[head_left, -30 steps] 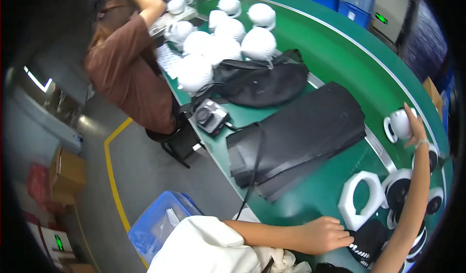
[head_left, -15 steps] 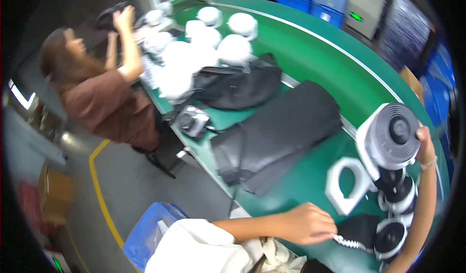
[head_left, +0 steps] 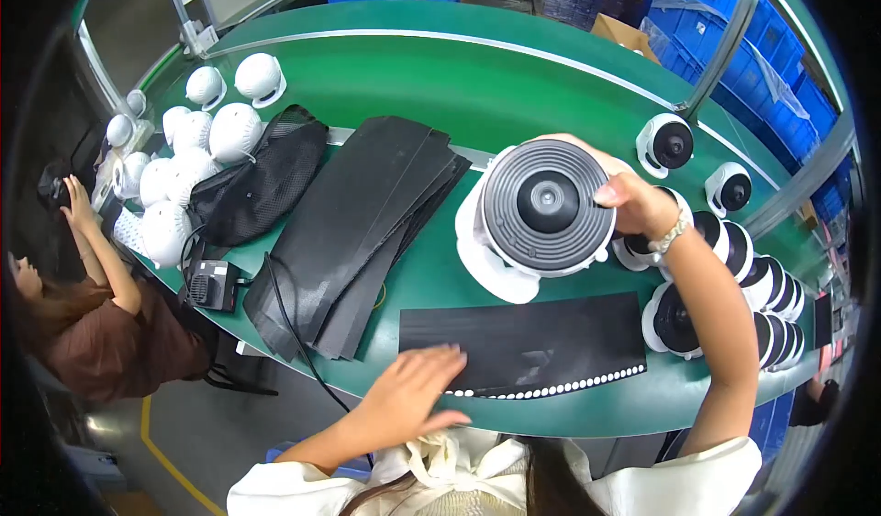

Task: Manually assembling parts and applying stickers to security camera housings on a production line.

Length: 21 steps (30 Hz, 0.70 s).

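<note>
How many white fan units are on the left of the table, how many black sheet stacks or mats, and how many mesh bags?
White fan units, left cluster: about 9
Black sheets: 2, the stack and the mat under the left hand
Black mesh bag: 1
Total: about 12

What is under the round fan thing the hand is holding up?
Under the round fan held by the right hand lie green table and a black sheet. What's directly beneath is hidden.

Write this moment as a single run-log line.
right hand: holding round fan above green table | left hand: flat on black sheet
</note>
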Available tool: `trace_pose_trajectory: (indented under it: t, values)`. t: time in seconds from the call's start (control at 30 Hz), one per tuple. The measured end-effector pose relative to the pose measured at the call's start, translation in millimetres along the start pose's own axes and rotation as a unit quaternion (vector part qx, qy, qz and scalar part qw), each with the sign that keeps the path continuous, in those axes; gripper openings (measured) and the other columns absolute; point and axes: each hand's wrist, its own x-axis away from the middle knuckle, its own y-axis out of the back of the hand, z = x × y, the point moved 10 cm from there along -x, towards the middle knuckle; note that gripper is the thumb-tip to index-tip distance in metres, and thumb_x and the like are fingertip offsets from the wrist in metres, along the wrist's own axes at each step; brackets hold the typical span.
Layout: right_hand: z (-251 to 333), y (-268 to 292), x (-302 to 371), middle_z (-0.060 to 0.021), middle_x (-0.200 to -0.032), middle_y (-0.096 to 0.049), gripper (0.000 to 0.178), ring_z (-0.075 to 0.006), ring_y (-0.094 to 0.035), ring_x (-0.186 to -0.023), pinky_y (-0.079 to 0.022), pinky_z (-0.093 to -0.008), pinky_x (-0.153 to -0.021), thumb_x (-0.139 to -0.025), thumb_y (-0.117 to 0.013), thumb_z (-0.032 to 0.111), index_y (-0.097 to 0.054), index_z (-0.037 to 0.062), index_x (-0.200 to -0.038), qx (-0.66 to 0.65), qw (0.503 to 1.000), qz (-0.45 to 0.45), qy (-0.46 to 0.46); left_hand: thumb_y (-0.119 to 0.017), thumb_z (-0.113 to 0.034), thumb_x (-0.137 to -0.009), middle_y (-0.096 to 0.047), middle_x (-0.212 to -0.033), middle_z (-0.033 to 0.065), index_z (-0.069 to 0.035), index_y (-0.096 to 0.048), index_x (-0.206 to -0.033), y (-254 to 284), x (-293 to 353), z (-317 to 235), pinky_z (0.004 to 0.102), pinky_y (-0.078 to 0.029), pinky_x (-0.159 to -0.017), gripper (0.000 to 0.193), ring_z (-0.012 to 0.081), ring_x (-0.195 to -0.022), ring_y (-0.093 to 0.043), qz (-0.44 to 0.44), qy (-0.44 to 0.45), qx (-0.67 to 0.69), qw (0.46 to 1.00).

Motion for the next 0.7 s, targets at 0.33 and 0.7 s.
trace_pose_trajectory:
  t: [0.33, 0.7]
  values:
    - [-75.4, 7.3, 2.8, -0.0125, -0.101, -0.060, 0.054, -0.0238, -0.062, -0.088, -0.052, -0.0393, -0.079, -0.090, -0.031, 0.048, -0.048, 0.0026, -0.115, -0.248, 0.951, -0.117, -0.144, -0.076, -0.007, -0.065, -0.045, -0.119, 0.0148, -0.007, -0.043, -0.122, 101.9, -94.8, 7.3, 0.0253, -0.054, -0.064, 0.066, 0.0209, -0.089, -0.056, -0.266, -0.006, 0.141, 0.954]
    - [44.0, -1.5, 48.8, -0.0179, -0.096, -0.061, 0.030, -0.0256, -0.060, -0.086, -0.046, -0.0318, -0.074, -0.089, -0.049, 0.021, -0.047, 0.0033, -0.114, 0.518, 0.831, -0.201, 0.016, -0.065, -0.012, -0.077, -0.049, -0.103, 0.0159, -0.001, -0.052, -0.104, 62.7, -138.9, 17.8, 0.0385, -0.048, -0.061, 0.032, 0.0335, -0.077, -0.058, -0.148, 0.058, -0.078, 0.984]
